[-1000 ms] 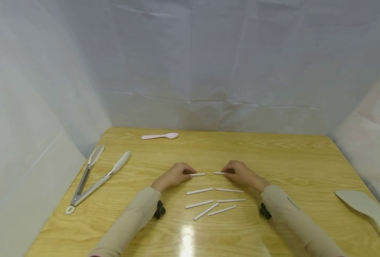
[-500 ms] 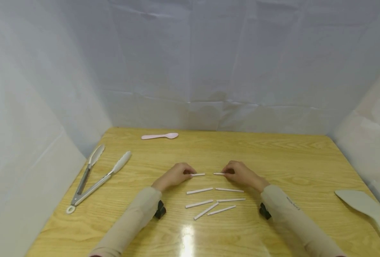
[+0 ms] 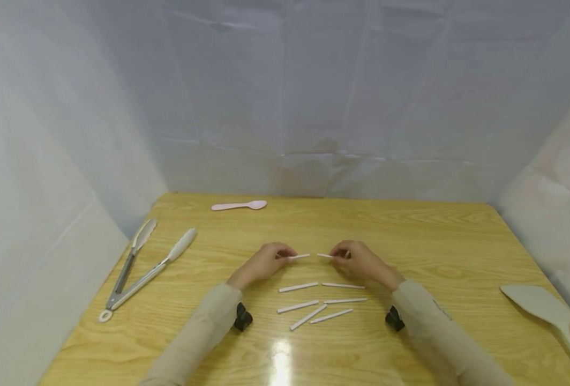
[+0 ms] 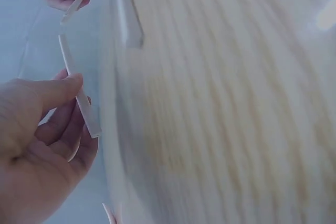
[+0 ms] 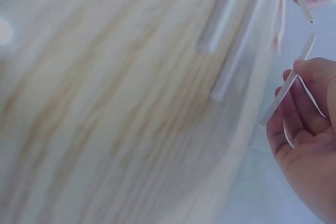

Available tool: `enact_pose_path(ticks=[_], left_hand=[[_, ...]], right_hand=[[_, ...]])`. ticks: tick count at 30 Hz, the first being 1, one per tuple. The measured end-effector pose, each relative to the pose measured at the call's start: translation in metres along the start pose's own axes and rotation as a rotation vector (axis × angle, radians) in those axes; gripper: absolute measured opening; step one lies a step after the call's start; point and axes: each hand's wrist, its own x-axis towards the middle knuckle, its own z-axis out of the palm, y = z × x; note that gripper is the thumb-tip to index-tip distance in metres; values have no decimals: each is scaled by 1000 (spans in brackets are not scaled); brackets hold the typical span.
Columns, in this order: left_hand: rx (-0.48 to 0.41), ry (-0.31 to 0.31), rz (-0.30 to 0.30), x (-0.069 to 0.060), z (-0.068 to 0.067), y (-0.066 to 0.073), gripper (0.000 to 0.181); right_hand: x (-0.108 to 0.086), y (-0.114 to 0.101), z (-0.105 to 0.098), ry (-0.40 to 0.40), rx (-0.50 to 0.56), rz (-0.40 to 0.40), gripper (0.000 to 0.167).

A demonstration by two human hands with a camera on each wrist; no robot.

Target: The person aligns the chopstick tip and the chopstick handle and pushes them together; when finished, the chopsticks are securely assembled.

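Observation:
My left hand (image 3: 265, 261) pinches a slim white stick (image 4: 88, 114) between thumb and fingers, its free end pointing right. Opposite it, my right hand (image 3: 362, 261) pinches another slim white stick (image 5: 278, 99), whose free end points left. The two free ends face each other with a small gap between them. Nearer to me, between the forearms, several more white sticks lie on the wooden table (image 3: 410, 236). Two form an upper row, one on the left (image 3: 298, 287) and one on the right (image 3: 343, 286); the others lie closer, some slanted.
At the table's left lie spread metal tongs (image 3: 142, 281). A pink spoon (image 3: 239, 205) rests near the far edge, and a pale spatula (image 3: 538, 305) lies at the right. White sheeting (image 3: 323, 96) stands behind the table and along both sides.
Both held sticks have risen slightly in the head view, tilting a little, and their free ends have come closer together. The sticks on the table stay in place.

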Motion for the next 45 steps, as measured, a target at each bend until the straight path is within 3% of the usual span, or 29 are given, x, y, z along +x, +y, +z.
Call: enact_pose_path(ticks=[4, 10, 23, 31, 45], left_hand=[[-43, 27, -13, 0, 0, 5, 17], [-53, 42, 33, 1, 0, 7, 18], [-67, 56, 44, 3, 0, 13, 19], [-38, 39, 42, 3, -1, 13, 19], [-49, 20, 98, 3, 0, 16, 23]], right_hand=[[0, -3, -1, 51, 10, -28, 10], [2, -6, -1, 93, 23, -55, 9], [3, -12, -3, 70, 25, -75, 10], [2, -10, -5, 87, -16, -130, 10], [4, -11, -5, 115, 2, -143, 10]])
